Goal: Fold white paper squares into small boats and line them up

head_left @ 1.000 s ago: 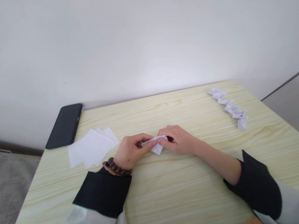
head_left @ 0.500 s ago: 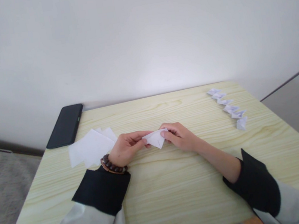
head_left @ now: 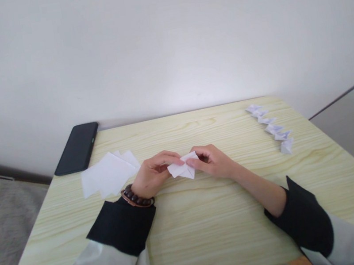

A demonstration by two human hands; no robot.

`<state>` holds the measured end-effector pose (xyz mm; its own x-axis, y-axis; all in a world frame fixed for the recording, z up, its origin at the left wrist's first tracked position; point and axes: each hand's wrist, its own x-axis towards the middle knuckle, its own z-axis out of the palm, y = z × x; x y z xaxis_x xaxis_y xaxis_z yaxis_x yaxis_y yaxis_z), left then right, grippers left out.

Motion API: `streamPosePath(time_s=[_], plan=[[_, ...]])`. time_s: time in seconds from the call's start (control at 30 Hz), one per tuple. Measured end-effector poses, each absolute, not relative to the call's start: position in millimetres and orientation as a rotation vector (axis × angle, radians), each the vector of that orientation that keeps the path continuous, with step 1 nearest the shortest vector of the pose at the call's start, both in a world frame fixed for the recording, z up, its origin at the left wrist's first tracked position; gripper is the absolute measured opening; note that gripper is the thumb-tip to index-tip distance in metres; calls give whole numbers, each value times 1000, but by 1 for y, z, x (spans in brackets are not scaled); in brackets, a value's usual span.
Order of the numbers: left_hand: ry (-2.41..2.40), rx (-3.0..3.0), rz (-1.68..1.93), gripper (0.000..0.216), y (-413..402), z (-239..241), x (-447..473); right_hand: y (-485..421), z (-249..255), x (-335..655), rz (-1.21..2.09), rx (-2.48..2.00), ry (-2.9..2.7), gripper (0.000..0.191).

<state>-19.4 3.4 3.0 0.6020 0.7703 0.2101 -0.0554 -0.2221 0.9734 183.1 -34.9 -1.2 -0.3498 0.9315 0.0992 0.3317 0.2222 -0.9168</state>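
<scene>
Between my hands, above the middle of the table, is a small folded white paper [head_left: 187, 172] with creased flaps. My left hand [head_left: 154, 170], with a beaded bracelet on its wrist, pinches the paper's left side, its fingers lying over the top. On the other side my right hand [head_left: 213, 161] grips it, thumb pressed on the front face and fingers behind. The fingertips behind the paper are partly hidden. Loose white paper sheets [head_left: 106, 175] lie overlapping just left of my left hand.
A row of several folded paper pieces [head_left: 273, 129] runs along the right side of the wood-grain table [head_left: 208, 226]. A black phone [head_left: 77, 148] lies at the back left corner. A white wall [head_left: 163, 45] stands behind the table's far edge.
The folded paper has changed shape and angle, from a wide flat triangle to a piece with separate flaps. My left fingers have moved from its edge onto its front.
</scene>
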Motion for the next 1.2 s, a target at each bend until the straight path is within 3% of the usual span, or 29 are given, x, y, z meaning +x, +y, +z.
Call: streamPosePath(time_s=[0.23, 0.5, 1.2], plan=[[656, 1692, 912, 13, 4, 3, -21, -32, -2, 180, 1089, -1116, -1569, 28], [689, 1592, 872, 18, 2, 5, -19, -35, -1, 180, 1085, -1106, -1589, 18], [852, 1497, 827, 31, -1, 11, -20, -34, -5, 180, 1012, -1145, -1520, 18]])
